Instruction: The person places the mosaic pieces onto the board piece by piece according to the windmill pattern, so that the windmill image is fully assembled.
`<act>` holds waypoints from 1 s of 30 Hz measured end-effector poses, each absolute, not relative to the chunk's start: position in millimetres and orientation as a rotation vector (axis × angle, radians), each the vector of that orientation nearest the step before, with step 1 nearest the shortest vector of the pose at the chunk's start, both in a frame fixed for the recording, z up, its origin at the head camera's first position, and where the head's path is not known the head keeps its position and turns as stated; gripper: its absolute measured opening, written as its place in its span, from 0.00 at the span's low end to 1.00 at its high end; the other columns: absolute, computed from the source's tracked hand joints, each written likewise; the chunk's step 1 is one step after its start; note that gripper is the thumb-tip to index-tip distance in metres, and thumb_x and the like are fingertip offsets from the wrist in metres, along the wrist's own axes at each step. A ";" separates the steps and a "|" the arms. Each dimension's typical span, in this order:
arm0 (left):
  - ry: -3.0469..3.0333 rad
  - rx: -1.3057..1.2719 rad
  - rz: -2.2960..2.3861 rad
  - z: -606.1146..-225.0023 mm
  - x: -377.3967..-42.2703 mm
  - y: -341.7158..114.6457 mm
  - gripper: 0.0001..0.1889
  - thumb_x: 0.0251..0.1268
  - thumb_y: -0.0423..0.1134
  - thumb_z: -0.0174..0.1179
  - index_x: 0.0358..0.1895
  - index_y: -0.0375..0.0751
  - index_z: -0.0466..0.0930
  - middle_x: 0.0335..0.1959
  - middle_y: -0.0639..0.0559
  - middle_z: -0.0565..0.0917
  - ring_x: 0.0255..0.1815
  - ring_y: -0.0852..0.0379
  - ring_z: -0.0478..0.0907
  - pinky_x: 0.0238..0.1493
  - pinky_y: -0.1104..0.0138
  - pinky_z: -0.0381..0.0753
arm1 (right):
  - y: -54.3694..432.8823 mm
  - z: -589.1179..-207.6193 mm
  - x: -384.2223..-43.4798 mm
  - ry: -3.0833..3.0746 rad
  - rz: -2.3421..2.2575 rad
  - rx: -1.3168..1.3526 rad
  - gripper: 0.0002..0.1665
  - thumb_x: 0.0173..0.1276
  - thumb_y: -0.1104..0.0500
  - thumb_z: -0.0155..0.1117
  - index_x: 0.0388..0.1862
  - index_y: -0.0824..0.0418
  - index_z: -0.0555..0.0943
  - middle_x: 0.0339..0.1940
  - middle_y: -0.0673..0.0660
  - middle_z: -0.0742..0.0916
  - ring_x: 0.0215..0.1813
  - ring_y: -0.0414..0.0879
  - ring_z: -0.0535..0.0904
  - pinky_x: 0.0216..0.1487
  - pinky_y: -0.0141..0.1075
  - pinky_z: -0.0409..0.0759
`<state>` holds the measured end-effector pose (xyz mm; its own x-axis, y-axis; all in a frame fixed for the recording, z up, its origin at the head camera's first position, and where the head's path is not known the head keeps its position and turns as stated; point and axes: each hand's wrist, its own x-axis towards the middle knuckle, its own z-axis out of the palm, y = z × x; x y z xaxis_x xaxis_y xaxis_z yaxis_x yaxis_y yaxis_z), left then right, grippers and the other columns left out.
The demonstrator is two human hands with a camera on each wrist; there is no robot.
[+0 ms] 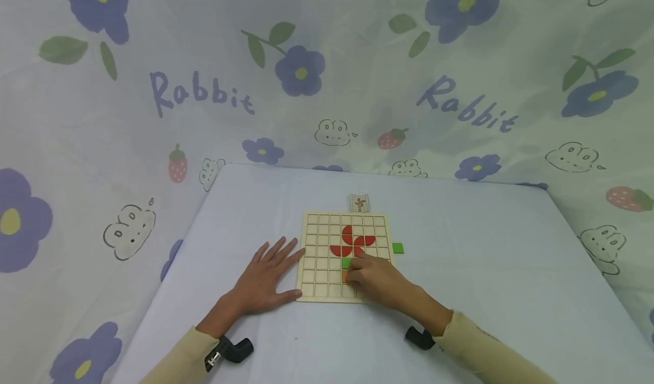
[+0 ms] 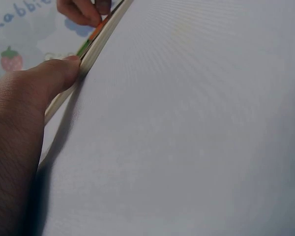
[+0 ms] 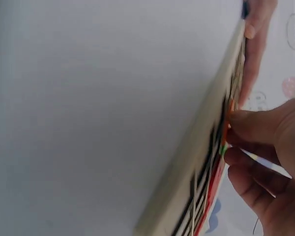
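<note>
A square wooden grid board (image 1: 318, 279) lies on the table. In its recesses sit several red petal-shaped pieces (image 1: 347, 234), a green tile (image 1: 347, 263) and an orange tile (image 1: 344, 276). My left hand (image 1: 265, 282) lies at the board's left side with fingers spread; the thumb touches the lower left corner. Over the lower middle squares my right hand (image 1: 380, 279) has curled fingers, with thumb and fingertips at the orange tile. In the right wrist view the thumb (image 3: 258, 125) touches the orange tile, and the other fingertips are close to the green one.
A loose green tile (image 1: 398, 248) lies just right of the board. Behind the board's far edge is a small pattern card (image 1: 359, 203) with a red pinwheel figure. White cloth covers the table (image 1: 485, 259), and a patterned curtain (image 1: 357, 88) hangs around the back and sides.
</note>
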<state>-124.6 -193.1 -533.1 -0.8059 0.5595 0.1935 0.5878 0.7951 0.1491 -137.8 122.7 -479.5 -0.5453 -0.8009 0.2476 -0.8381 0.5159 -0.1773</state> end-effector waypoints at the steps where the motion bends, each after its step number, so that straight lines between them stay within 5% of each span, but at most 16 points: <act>1: -2.841 -0.914 -0.304 -533.1 -124.5 -192.9 0.47 0.61 0.76 0.44 0.79 0.56 0.51 0.79 0.50 0.52 0.79 0.46 0.43 0.73 0.44 0.45 | 124.0 -478.3 -137.6 -2.628 0.415 1.424 0.06 0.57 0.64 0.76 0.34 0.55 0.90 0.33 0.45 0.84 0.41 0.38 0.79 0.52 0.32 0.79; 20: -2.841 -0.916 -0.281 -532.2 -124.3 -192.6 0.47 0.61 0.76 0.43 0.79 0.56 0.51 0.79 0.50 0.52 0.79 0.45 0.44 0.73 0.44 0.45 | 199.3 -465.3 -169.4 -2.773 0.354 0.973 0.11 0.53 0.62 0.79 0.36 0.56 0.89 0.38 0.49 0.86 0.40 0.44 0.79 0.37 0.36 0.81; 30: -2.818 -0.916 -0.300 -530.6 -123.0 -192.4 0.47 0.61 0.76 0.45 0.79 0.55 0.53 0.79 0.49 0.53 0.78 0.45 0.45 0.72 0.43 0.47 | 219.4 -480.3 -181.5 -2.874 0.301 0.841 0.14 0.54 0.60 0.79 0.40 0.56 0.89 0.47 0.53 0.88 0.52 0.51 0.81 0.49 0.45 0.82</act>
